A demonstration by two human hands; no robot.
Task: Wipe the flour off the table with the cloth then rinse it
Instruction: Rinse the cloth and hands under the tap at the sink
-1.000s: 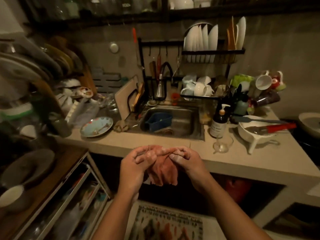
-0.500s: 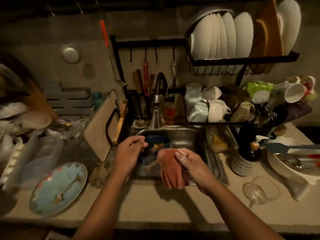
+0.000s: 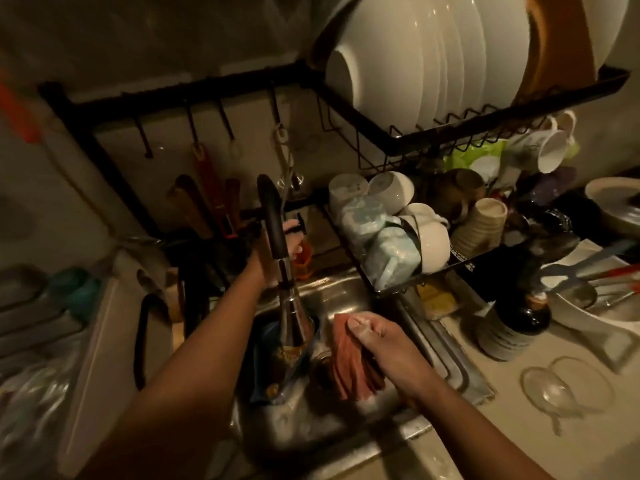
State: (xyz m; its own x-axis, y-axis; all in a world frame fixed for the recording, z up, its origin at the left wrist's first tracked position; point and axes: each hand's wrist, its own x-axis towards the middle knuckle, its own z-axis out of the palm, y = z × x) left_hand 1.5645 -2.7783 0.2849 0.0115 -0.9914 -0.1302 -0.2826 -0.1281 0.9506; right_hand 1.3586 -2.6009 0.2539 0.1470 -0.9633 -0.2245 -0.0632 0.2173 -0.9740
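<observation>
We keep right hand (image 3: pixel 384 344) fingers pinched on the cloth (image 3: pixel 349 368) under the faucet (image 3: pixel 294 306); left hand (image 3: pixel 258 263) grip, probably at the tap, is hidden.

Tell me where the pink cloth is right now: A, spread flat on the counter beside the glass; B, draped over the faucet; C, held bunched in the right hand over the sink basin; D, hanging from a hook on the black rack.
C: the right hand grips the bunched pink cloth above the metal sink, while the left hand reaches up behind the faucet.
</observation>
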